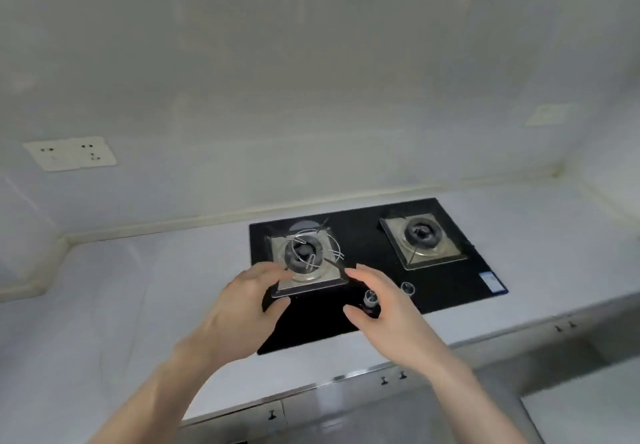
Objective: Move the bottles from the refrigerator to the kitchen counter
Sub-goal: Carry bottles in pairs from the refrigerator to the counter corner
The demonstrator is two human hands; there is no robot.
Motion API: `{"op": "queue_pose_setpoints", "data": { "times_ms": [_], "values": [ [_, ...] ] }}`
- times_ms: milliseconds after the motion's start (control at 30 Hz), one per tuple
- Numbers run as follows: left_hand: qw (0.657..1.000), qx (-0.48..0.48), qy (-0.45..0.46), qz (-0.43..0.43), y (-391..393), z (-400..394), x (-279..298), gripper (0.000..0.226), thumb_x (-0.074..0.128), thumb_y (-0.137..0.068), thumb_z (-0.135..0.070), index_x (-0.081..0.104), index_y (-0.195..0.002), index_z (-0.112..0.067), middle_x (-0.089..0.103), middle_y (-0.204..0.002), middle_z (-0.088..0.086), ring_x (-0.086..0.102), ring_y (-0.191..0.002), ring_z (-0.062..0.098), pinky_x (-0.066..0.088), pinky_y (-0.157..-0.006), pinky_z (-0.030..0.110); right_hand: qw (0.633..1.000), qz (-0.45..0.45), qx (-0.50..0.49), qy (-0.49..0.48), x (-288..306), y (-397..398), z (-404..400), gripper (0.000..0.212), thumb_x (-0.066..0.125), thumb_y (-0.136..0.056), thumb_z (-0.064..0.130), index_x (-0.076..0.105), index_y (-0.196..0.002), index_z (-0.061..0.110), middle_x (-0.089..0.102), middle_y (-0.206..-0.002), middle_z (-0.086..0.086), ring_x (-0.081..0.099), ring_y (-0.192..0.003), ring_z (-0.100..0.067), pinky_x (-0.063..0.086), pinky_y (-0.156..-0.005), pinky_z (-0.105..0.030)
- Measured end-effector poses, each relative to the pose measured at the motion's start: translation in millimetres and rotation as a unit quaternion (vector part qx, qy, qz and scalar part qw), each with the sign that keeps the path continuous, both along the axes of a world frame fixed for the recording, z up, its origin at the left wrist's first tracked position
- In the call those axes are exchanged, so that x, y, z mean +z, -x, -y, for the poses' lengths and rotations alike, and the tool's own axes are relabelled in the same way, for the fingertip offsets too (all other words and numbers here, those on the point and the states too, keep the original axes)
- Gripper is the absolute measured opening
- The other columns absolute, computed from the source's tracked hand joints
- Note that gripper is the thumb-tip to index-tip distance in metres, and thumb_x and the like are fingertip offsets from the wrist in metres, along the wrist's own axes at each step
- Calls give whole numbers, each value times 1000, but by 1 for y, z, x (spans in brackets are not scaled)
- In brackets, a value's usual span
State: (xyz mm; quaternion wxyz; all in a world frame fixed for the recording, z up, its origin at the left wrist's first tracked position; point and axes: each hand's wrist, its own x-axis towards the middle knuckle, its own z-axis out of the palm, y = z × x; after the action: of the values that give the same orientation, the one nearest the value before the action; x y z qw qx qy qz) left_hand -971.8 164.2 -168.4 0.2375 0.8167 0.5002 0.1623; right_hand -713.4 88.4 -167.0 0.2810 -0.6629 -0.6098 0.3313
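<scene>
No bottle or refrigerator is in view, and with the left hand (242, 308) and right hand (384, 308) both relaxed and empty over the gas hob (446, 287), whose knob (370, 297) at 3 o'clock of the left burner (304, 256) risks a bump.

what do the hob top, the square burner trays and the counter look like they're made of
Hob top: probably black glass, glossy and faintly reflective.
Square burner trays: look like brushed steel, silvery with a dull shine.
Counter: pale, smooth and slightly glossy, maybe stone or a composite; the look leaves it open.
</scene>
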Motion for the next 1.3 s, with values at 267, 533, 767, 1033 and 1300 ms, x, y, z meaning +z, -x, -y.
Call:
{"op": "queue_pose_setpoints", "data": {
  "times_ms": [267, 533, 767, 1033, 1300],
  "values": [
    [974, -226, -37, 1, -183, 19, 30, 39, 62, -99, -37, 57, -137, -41, 44, -148, -24, 50, -125, 5, 41, -105, 21, 977, 32, -211, -17, 22, -131, 119, 56, 68, -98, 37, 46, -149, 46, 33, -160, 25, 47, -135, 1, 31, -114, -16],
    [907, -414, -73, 14, -343, 50, 49, 40, 60, -98, -41, 56, -138, -41, 42, -145, -29, 41, -136, -1, 37, -111, 23, 922, 68, -378, -41, 35, -207, 219, 57, 67, -96, 39, 47, -149, 40, 36, -160, 21, 33, -147, 2, 24, -122, -20],
    [850, -523, -47, 42, -461, 97, 52, 38, 61, -99, -39, 56, -136, -42, 43, -144, -30, 44, -132, -2, 35, -106, 18, 863, 79, -499, -31, 42, -257, 288, 55, 66, -98, 40, 46, -149, 44, 34, -159, 26, 32, -145, 7, 29, -121, -23],
    [797, -597, -45, 75, -585, 108, 69, 39, 60, -99, -42, 56, -137, -40, 44, -144, -28, 46, -130, -2, 42, -104, 20, 795, 78, -600, -50, 63, -336, 319, 54, 67, -97, 42, 47, -146, 49, 36, -155, 33, 36, -142, 7, 34, -122, -32],
    [776, -622, -65, 81, -694, 85, 78, 40, 58, -98, -45, 54, -138, -43, 42, -146, -28, 43, -135, 0, 38, -111, 24, 764, 100, -632, -80, 75, -423, 307, 52, 68, -96, 40, 49, -144, 49, 38, -153, 32, 39, -140, 5, 36, -121, -35]
  ]
}}
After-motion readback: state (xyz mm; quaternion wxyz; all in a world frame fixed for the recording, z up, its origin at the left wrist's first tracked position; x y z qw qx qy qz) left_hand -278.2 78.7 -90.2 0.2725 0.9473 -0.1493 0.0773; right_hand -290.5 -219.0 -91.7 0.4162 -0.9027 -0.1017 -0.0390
